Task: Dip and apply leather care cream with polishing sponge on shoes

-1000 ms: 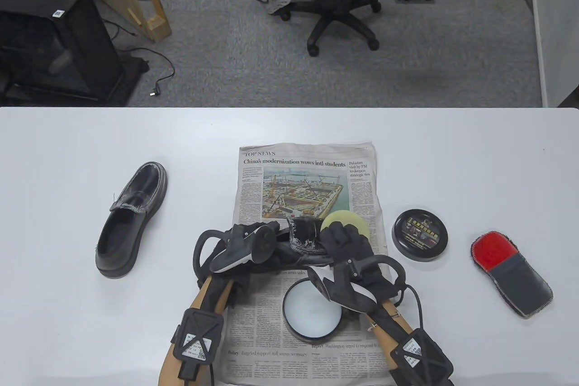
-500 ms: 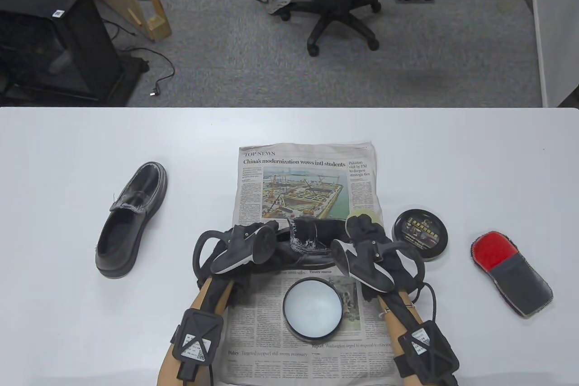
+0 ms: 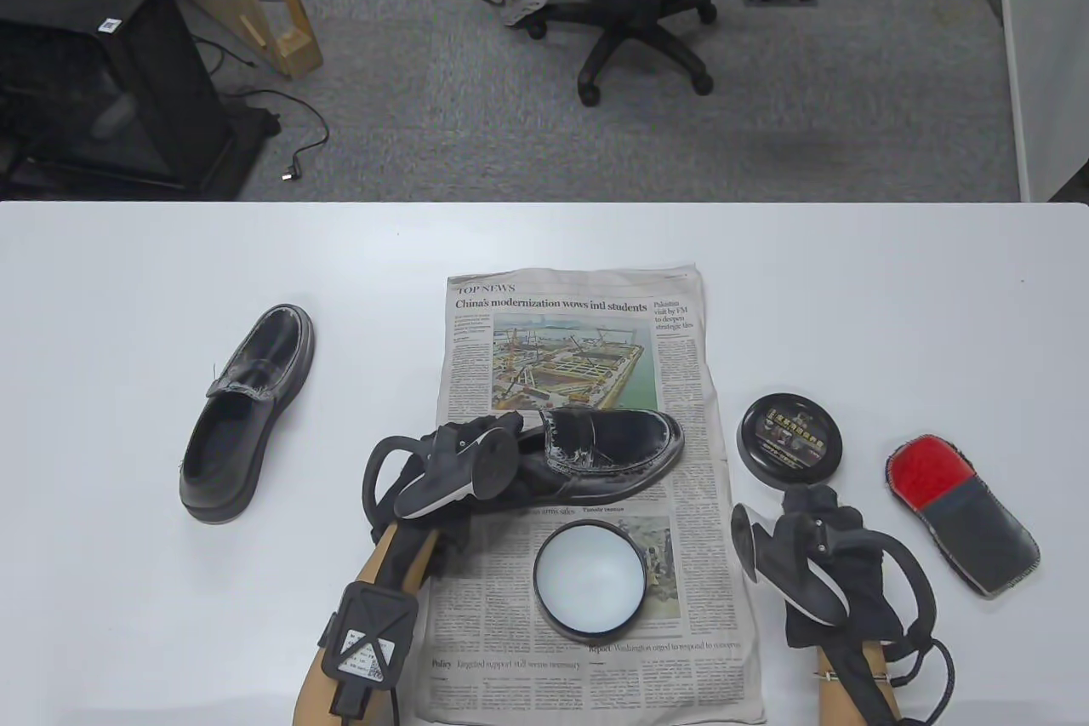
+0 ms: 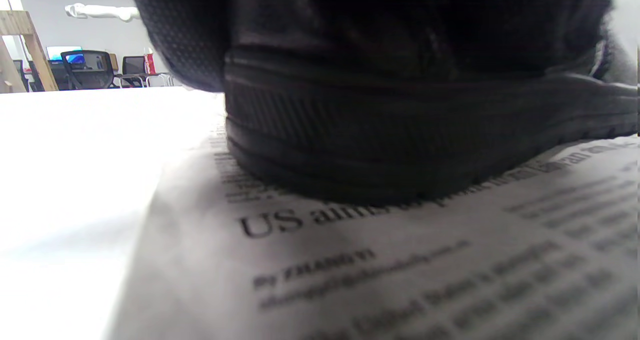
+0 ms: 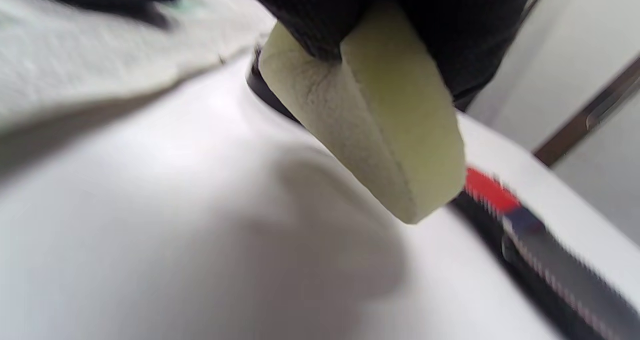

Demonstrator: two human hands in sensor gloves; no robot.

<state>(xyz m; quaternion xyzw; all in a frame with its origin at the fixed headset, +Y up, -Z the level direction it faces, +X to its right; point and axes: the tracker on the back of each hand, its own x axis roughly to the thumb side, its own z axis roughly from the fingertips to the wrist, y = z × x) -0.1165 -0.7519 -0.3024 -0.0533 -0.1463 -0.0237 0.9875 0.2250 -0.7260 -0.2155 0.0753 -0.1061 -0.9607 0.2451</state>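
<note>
One second on, my right hand (image 3: 808, 543) has left the shoe (image 3: 608, 454), pinching the sponge (image 5: 370, 114) beside the lid (image 3: 791, 443), that pass seemingly finished.

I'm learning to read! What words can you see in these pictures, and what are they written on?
"TOP NEWS" – on the white printed newspaper spread on the table.
"China's modernization wows intl students" – same newspaper, main headline.
"US" – start of a headline beside the shiny black leather shoe, left wrist view.
Round black tin lid: label too small to read.
Newspaper body text: too small.

Right hand (image 3: 817, 539) off shoe (image 3: 612, 454), rightward.
</note>
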